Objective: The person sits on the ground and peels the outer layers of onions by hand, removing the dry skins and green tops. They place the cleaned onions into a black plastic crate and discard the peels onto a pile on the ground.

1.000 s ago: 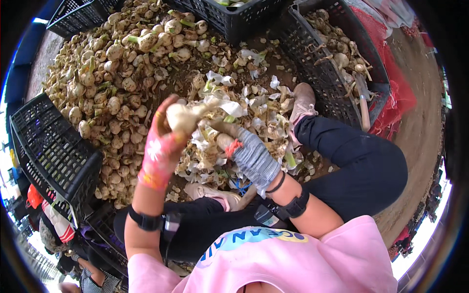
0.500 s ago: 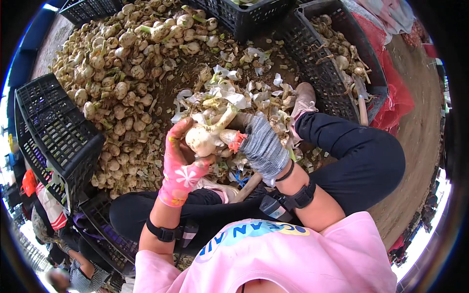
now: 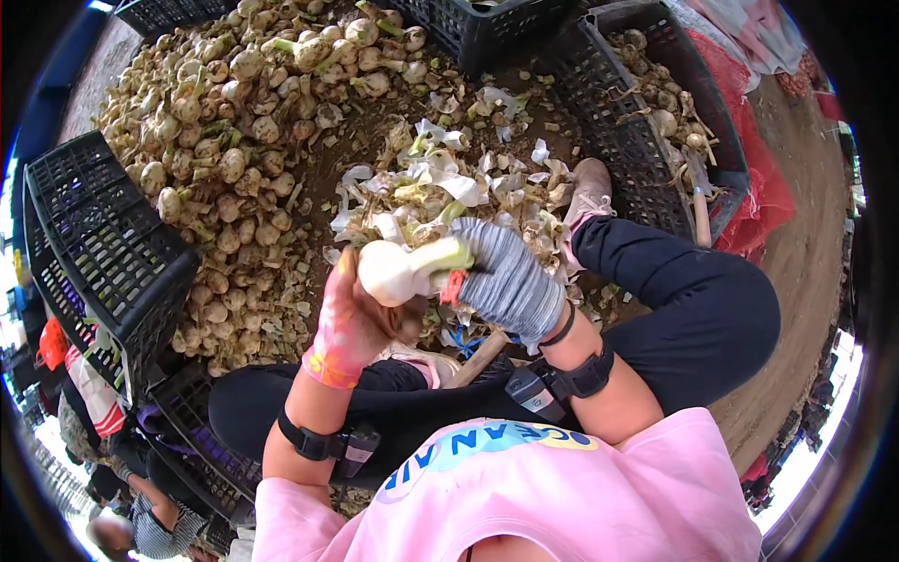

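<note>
Between my two hands, above the peelings, is a garlic bulb (image 3: pixel 382 273) with a thick pale green stem pointing right. Its surface looks white and smooth. My left hand (image 3: pixel 348 323), in a pink flowered glove, is closed round the bulb from the left and below. At the stem end my right hand (image 3: pixel 510 281), in a grey knit glove, has its fingers curled against the stem. An orange-red wrap (image 3: pixel 452 287) shows at its thumb. The right fingertips are partly hidden and blurred. White and tan garlic skins (image 3: pixel 435 178) lie on the ground just beyond.
A large heap of unpeeled garlic (image 3: pixel 234 169) spreads at far left. Black plastic crates stand at the left (image 3: pixel 112 244) and far centre (image 3: pixel 478 37); another crate (image 3: pixel 609 122) at right holds bulbs and a wooden-handled tool (image 3: pixel 700 215). Another person (image 3: pixel 159 520) is at lower left.
The bulb's rough, soiled outer skin no longer shows; it looks whiter and smoother. Its stem has swung from pointing up-right to pointing right. My right hand has shifted slightly right.
</note>
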`<state>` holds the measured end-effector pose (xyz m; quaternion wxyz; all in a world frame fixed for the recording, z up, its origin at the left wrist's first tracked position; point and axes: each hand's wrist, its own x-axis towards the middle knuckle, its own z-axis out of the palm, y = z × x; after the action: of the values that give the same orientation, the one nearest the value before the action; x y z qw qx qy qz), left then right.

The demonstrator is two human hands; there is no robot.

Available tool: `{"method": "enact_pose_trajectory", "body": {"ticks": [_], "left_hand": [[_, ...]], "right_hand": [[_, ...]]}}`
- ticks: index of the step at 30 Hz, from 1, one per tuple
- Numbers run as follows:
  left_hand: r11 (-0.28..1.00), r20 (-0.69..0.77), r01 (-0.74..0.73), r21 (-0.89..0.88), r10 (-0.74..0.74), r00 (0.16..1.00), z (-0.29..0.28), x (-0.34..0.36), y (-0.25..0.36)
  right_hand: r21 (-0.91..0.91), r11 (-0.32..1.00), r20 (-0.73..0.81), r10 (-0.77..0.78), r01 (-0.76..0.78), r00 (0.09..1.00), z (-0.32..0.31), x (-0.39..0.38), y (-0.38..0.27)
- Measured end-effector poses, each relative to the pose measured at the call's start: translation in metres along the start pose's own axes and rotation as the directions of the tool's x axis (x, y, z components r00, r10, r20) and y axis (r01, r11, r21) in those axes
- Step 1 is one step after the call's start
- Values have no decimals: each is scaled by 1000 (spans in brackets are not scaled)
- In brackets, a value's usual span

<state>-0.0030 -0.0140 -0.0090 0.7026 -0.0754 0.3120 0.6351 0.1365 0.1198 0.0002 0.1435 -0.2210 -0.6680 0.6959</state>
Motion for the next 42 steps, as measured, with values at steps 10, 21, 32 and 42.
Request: {"method": "enact_pose_trajectory", "body": {"ticks": [10, 21, 32, 42], "left_hand": [[736, -143, -291, 611, 464, 874, -5, 15, -19], [935, -55, -163, 315, 189, 980, 15, -3, 16], [897, -163, -302, 321, 367, 916, -8, 10, 9], [850, -100, -527, -29, 522, 847, -5, 8, 19]], "right_hand": [[723, 603, 244, 233, -337, 941, 3, -4, 18], [915, 284, 161, 390, -285, 907, -3, -2, 6], [958, 286, -92, 358, -16, 929, -3, -1, 8], [799, 303, -549, 18, 519, 836, -42, -8, -45]]}}
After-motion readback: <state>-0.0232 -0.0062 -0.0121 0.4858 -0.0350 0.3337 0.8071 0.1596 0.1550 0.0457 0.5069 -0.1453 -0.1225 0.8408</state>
